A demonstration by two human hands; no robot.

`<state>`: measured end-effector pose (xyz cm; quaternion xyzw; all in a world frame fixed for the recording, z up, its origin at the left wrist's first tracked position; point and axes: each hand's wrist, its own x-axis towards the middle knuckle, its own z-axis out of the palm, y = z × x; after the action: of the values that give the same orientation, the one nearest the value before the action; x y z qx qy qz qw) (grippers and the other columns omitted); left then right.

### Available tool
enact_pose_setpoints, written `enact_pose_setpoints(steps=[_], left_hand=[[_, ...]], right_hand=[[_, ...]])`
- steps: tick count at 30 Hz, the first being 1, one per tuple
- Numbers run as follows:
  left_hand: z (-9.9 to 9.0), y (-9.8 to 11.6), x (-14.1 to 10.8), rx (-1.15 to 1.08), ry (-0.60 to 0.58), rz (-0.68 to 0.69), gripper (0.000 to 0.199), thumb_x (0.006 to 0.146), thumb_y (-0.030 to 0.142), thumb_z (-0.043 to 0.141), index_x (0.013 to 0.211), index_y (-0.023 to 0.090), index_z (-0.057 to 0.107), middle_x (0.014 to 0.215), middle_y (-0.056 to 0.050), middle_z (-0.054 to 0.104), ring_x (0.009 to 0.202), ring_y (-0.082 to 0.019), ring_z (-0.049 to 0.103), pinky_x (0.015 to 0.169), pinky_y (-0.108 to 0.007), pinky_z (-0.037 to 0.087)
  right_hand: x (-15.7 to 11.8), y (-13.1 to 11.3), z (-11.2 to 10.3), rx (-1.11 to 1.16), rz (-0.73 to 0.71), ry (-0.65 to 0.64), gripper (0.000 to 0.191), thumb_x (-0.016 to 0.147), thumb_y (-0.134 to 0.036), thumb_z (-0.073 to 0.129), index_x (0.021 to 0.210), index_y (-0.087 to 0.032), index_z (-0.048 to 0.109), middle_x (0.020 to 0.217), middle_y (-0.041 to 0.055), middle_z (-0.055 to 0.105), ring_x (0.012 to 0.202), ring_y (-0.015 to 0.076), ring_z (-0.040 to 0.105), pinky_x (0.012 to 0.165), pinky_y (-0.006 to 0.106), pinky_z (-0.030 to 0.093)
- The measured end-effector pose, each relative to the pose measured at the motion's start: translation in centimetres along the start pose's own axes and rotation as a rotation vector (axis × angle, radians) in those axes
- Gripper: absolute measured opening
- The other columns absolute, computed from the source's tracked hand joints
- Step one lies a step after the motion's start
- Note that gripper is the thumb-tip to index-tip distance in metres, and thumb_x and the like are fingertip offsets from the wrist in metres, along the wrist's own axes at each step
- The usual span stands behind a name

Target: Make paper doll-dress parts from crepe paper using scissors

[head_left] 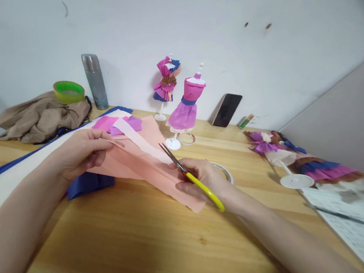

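My left hand (83, 150) is closed, pinching the upper left edge of a peach sheet of crepe paper (129, 162) between thumb and fingers. My right hand (207, 173) holds scissors (204, 190) with yellow handles, their narrow blades pointing up and to the left. Its fingers also grip the folded peach paper near the lower right end. Between the two hands the sheet stretches just above the table, with a fold along it. A pale pink strip (141, 143) lies across the peach paper behind my hands.
Blue, white and purple paper (128, 125) lies at the left, near a brown cloth (44, 119), a green tape roll (69, 92) and a flask (95, 83). Two small dressed mannequins (186, 103) stand behind. A phone (227, 110) leans on the wall; more paper dresses (330, 170) lie right.
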<state>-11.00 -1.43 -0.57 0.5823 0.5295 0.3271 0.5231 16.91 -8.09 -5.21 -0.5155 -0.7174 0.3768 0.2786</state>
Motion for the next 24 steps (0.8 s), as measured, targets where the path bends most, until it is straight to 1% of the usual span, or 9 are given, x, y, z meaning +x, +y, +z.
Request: enact_pose_setpoints(steps=[3,6,10,13,15,19,21,22,24], left_hand=[[0.3,-0.2,0.1,-0.08,0.087,-0.061,0.012,0.077,0.015,0.059,0.065,0.016,0.055,0.033,0.005,0.043,0.029,-0.004,0.031,0.034,-0.015,0.016],[0.5,-0.7,0.6,-0.114,0.097,-0.029,0.022,0.081,0.015,0.057,0.059,0.014,0.054,0.036,0.005,0.046,0.032,-0.003,0.034,0.035,-0.013,0.021],[1.2,-1.4,1.4,-0.129,0.157,0.01,0.036,0.084,0.011,0.051,0.048,0.012,0.049,0.037,0.003,0.048,0.033,-0.001,0.036,0.038,-0.011,0.025],[1.6,-1.9,2.0,-0.159,0.177,0.024,0.036,0.082,0.01,0.052,0.046,0.013,0.05,0.037,0.001,0.05,0.033,-0.002,0.038,0.037,-0.012,0.027],[1.6,-2.3,2.4,-0.174,0.166,0.016,0.034,0.081,0.01,0.053,0.047,0.013,0.052,0.036,0.0,0.051,0.031,-0.003,0.038,0.035,-0.012,0.026],[1.2,-2.8,2.9,-0.205,0.107,-0.008,0.033,0.08,0.01,0.054,0.048,0.013,0.053,0.035,0.0,0.05,0.029,-0.003,0.037,0.033,-0.013,0.023],[0.9,-2.9,3.0,-0.225,0.071,-0.012,0.033,0.081,0.009,0.054,0.048,0.013,0.052,0.035,0.0,0.05,0.029,-0.003,0.037,0.033,-0.012,0.023],[0.8,-3.0,3.1,-0.23,0.056,-0.009,0.034,0.081,0.009,0.054,0.048,0.013,0.051,0.035,0.0,0.05,0.029,-0.003,0.037,0.033,-0.012,0.023],[0.7,-3.1,3.1,-0.237,0.036,-0.004,0.035,0.082,0.008,0.053,0.047,0.013,0.05,0.035,0.0,0.049,0.029,-0.003,0.037,0.033,-0.012,0.023]], right_hand=[[-0.1,-0.3,0.2,0.068,0.022,-0.011,0.032,0.067,-0.016,0.061,0.099,-0.015,0.064,0.063,-0.0054,0.047,0.055,0.0089,0.043,0.051,0.021,0.034],[-0.4,-0.5,0.9,0.204,0.058,-0.042,0.041,0.065,-0.016,0.063,0.106,-0.015,0.064,0.065,-0.0058,0.046,0.055,0.0083,0.043,0.052,0.021,0.035],[-1.0,-0.5,2.7,0.298,0.088,-0.048,0.038,0.064,-0.014,0.065,0.102,-0.014,0.065,0.064,-0.0065,0.044,0.056,0.0072,0.042,0.053,0.02,0.034],[-1.3,-0.5,4.0,0.346,0.145,-0.066,0.039,0.062,-0.011,0.065,0.1,-0.014,0.065,0.063,-0.0072,0.043,0.054,0.0061,0.04,0.05,0.019,0.031],[-1.3,-0.7,4.3,0.389,0.181,-0.1,0.04,0.061,-0.011,0.065,0.101,-0.015,0.064,0.062,-0.0076,0.043,0.053,0.0058,0.039,0.049,0.019,0.031],[-1.4,-1.3,3.2,0.463,0.257,-0.237,0.04,0.068,-0.024,0.068,0.105,-0.015,0.06,0.062,-0.0073,0.046,0.047,0.0069,0.044,0.044,0.02,0.037],[-1.4,-1.3,2.1,0.459,0.21,-0.334,0.034,0.073,-0.035,0.068,0.098,-0.014,0.06,0.062,-0.0042,0.051,0.048,0.0088,0.05,0.042,0.02,0.039],[-1.4,-1.2,1.5,0.469,0.184,-0.394,0.037,0.076,-0.043,0.066,0.097,-0.013,0.059,0.065,-0.0016,0.055,0.051,0.01,0.053,0.042,0.02,0.04],[-1.5,-1.0,0.2,0.455,0.174,-0.518,0.053,0.081,-0.062,0.056,0.098,-0.011,0.059,0.069,0.0032,0.06,0.052,0.012,0.056,0.041,0.021,0.042]])
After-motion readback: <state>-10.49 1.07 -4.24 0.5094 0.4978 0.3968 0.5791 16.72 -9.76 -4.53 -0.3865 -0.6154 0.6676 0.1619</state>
